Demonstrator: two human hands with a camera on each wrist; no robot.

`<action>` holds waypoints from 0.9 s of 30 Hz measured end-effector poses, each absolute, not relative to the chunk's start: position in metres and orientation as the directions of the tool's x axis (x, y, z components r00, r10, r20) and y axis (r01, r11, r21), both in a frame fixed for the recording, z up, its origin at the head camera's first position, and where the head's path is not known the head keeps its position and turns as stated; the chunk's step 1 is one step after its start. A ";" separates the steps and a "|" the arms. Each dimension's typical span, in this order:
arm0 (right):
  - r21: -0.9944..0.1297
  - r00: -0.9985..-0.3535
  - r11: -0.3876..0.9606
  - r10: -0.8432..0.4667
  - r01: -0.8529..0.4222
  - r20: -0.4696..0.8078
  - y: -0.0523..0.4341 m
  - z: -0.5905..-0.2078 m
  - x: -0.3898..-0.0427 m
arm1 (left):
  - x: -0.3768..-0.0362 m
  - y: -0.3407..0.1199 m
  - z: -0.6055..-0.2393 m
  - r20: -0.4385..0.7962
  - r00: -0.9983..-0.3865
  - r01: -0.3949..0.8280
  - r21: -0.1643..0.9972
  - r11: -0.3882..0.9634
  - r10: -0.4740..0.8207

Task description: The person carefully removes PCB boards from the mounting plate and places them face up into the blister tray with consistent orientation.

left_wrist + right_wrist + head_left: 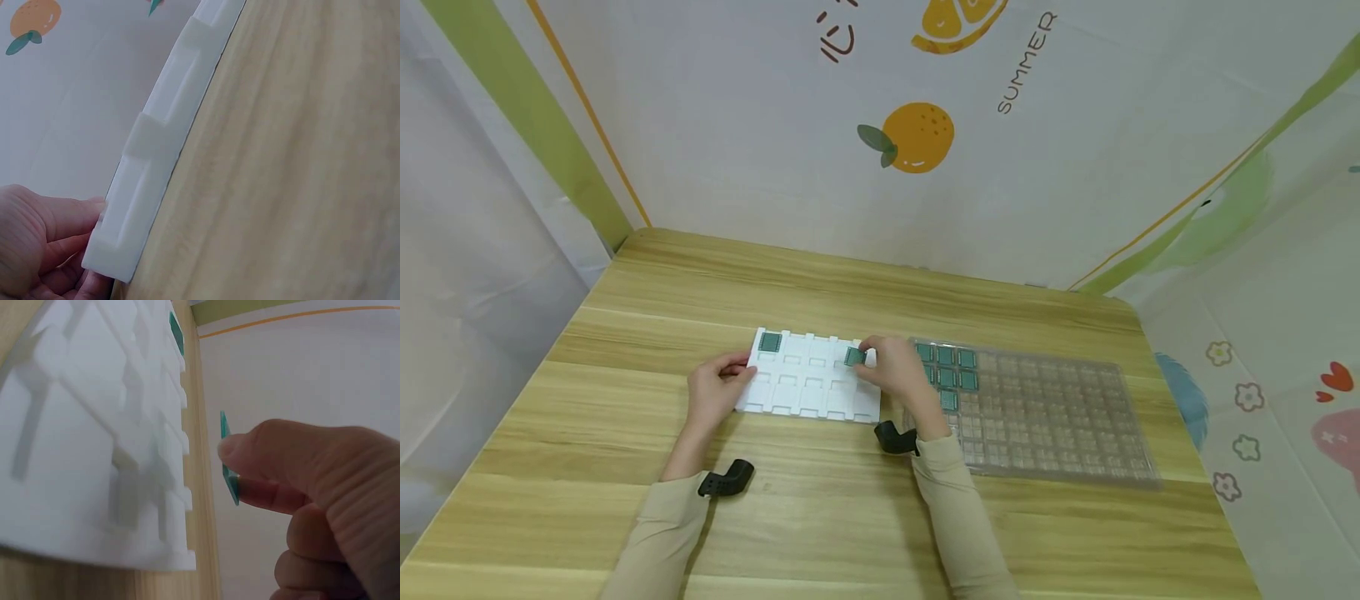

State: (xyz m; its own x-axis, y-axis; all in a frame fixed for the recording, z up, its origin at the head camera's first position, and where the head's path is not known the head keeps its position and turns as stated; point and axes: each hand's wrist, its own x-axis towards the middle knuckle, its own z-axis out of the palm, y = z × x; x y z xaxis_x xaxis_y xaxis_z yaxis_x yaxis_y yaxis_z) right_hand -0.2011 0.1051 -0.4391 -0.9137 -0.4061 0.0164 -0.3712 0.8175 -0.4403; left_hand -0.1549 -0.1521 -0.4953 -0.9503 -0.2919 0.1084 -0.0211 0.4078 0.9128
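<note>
A white tray with slots (812, 398) lies on the table. My left hand (710, 393) grips its left end; in the left wrist view, the thumb lies at the edge of the tray (150, 140) with the other fingers lower down. Between right thumb and fingers I pinch a thin green square circuit board (854, 357), over the tray's back right slots. The right wrist view shows this board (224, 428) edge-on, raised off the tray, in my right hand (319, 462). Another green board (770, 342) sits in the back left slot.
To the right lies a clear plastic tray (1052, 417) of many small compartments. Several green boards (947, 377) fill its back left part. The wooden table (805, 517) reaches back to a printed curtain (760, 167).
</note>
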 end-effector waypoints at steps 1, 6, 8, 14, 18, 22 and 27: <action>-0.445 -0.917 0.819 -0.399 -0.363 0.014 0.108 -0.439 -0.200 | -0.155 -0.152 -0.495 0.107 -0.951 -0.022 0.912 0.411 -0.290; -0.468 -0.921 0.810 -0.388 -0.354 0.027 0.122 -0.436 -0.196 | -0.155 -0.153 -0.496 0.113 -0.949 -0.017 0.913 0.408 -0.294; -0.475 -0.919 0.802 -0.393 -0.363 0.039 0.129 -0.436 -0.195 | -0.155 -0.153 -0.497 0.119 -0.948 -0.011 0.915 0.404 -0.296; -0.499 -0.916 0.783 -0.395 -0.372 0.063 0.149 -0.437 -0.190 | -0.155 -0.153 -0.496 0.116 -0.949 -0.013 0.916 0.401 -0.295; -0.507 -0.918 0.779 -0.390 -0.369 0.069 0.160 -0.439 -0.187 | -0.155 -0.153 -0.496 0.108 -0.951 -0.021 0.912 0.409 -0.291; -0.502 -0.923 0.789 -0.383 -0.354 0.049 0.169 -0.440 -0.185 | -0.155 -0.153 -0.496 0.109 -0.953 -0.019 0.909 0.416 -0.282; -0.509 -0.926 0.790 -0.376 -0.342 0.038 0.180 -0.438 -0.183 | -0.155 -0.153 -0.497 0.113 -0.952 -0.018 0.908 0.419 -0.286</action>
